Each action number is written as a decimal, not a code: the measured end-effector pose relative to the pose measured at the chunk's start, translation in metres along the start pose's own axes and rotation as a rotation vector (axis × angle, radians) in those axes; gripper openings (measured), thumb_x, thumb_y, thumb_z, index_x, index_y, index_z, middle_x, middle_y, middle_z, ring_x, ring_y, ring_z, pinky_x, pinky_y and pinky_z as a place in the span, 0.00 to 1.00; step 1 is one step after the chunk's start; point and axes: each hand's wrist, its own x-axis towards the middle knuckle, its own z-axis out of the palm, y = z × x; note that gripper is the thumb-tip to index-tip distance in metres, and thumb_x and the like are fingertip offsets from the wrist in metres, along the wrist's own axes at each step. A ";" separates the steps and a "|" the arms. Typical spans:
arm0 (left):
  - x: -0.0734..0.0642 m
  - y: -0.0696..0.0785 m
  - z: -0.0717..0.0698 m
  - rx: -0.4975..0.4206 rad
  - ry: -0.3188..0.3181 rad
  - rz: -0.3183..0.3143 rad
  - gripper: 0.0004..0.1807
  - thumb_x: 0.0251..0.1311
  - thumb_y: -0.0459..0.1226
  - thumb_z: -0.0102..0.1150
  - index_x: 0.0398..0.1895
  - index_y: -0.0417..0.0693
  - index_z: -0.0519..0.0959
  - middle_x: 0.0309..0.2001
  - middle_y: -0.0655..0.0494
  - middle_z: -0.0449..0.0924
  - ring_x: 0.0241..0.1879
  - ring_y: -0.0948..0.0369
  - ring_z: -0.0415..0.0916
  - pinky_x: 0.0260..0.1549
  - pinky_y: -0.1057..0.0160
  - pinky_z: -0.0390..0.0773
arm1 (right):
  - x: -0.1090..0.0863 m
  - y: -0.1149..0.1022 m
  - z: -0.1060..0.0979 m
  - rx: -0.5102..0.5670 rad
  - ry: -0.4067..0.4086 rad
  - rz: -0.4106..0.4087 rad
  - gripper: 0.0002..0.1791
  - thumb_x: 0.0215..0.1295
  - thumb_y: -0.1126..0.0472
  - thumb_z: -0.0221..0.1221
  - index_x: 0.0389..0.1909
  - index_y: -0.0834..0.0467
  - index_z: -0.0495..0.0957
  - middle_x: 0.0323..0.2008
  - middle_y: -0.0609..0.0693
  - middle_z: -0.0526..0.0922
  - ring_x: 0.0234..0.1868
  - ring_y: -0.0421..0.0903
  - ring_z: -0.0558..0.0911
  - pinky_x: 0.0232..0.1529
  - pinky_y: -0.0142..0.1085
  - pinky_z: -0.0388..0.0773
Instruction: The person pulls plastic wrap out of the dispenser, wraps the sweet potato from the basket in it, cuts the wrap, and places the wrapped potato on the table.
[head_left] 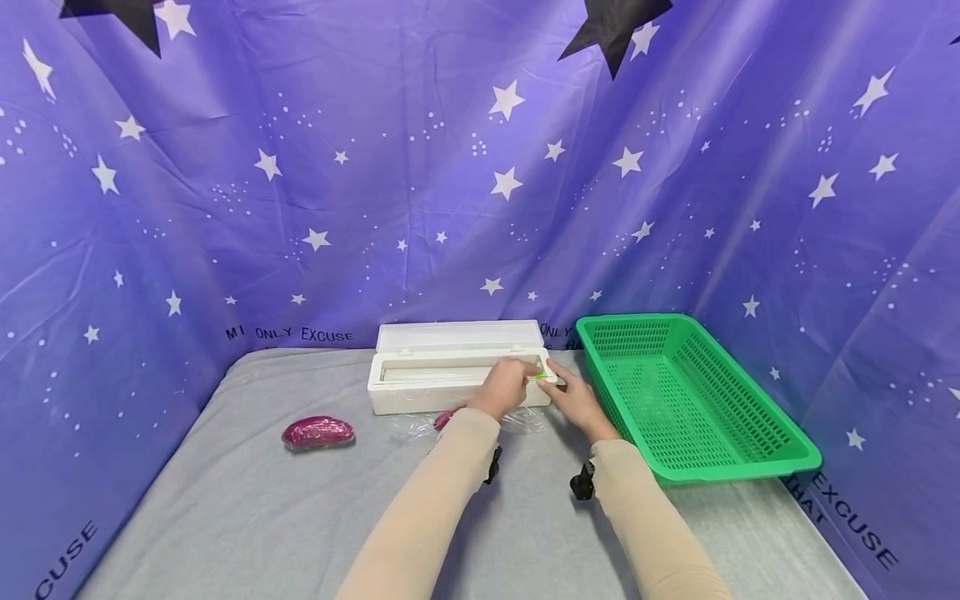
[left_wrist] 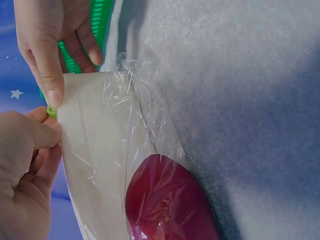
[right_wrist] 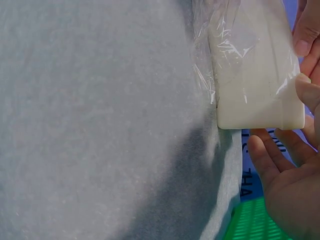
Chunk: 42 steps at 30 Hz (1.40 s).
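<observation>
A long white cling film box (head_left: 427,400) has its lid (head_left: 459,335) raised at the back. At its right end my left hand (head_left: 506,387) pinches the small green slide cutter (left_wrist: 51,112) on the rim. My right hand (head_left: 579,402) holds the same end corner, its thumb on the edge and its fingers (right_wrist: 270,155) around the end. Clear film (left_wrist: 145,105) hangs down the front of the box. Against it lies a dark magenta, smooth oval item (left_wrist: 167,200) under the film, partly hidden by my left arm in the head view.
A second dark magenta oval item (head_left: 318,433), wrapped in shiny film, lies to the left on the grey cloth (head_left: 225,517). On the right stands a large green basket (head_left: 738,475), close to my right arm. A purple star-patterned curtain (head_left: 450,208) hangs behind the table.
</observation>
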 end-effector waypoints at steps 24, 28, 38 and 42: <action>0.006 0.011 -0.001 0.076 -0.141 0.039 0.31 0.50 0.20 0.63 0.61 0.47 0.80 0.58 0.55 0.81 0.60 0.53 0.75 0.64 0.62 0.67 | -0.001 -0.002 -0.004 0.014 -0.011 0.006 0.37 0.72 0.48 0.59 0.75 0.59 0.61 0.67 0.68 0.68 0.61 0.63 0.76 0.57 0.52 0.76; 0.006 0.009 0.001 0.084 -0.145 0.077 0.31 0.51 0.21 0.64 0.61 0.46 0.80 0.57 0.54 0.80 0.59 0.54 0.74 0.65 0.63 0.66 | -0.005 -0.004 -0.005 0.035 -0.021 -0.005 0.39 0.72 0.48 0.60 0.76 0.62 0.59 0.69 0.68 0.65 0.63 0.64 0.74 0.59 0.53 0.74; -0.004 0.002 -0.011 -0.085 -0.140 0.067 0.36 0.52 0.16 0.54 0.67 0.42 0.73 0.60 0.47 0.75 0.56 0.54 0.75 0.58 0.63 0.73 | -0.011 -0.013 -0.006 0.023 0.050 -0.127 0.39 0.70 0.56 0.62 0.73 0.69 0.57 0.69 0.69 0.65 0.65 0.67 0.70 0.63 0.57 0.70; -0.012 -0.007 -0.026 -0.124 -0.094 0.076 0.31 0.56 0.19 0.54 0.66 0.40 0.74 0.57 0.45 0.76 0.51 0.52 0.77 0.55 0.59 0.76 | -0.014 -0.019 -0.008 -0.018 0.088 -0.160 0.37 0.67 0.57 0.63 0.71 0.68 0.62 0.66 0.68 0.69 0.65 0.65 0.71 0.62 0.59 0.68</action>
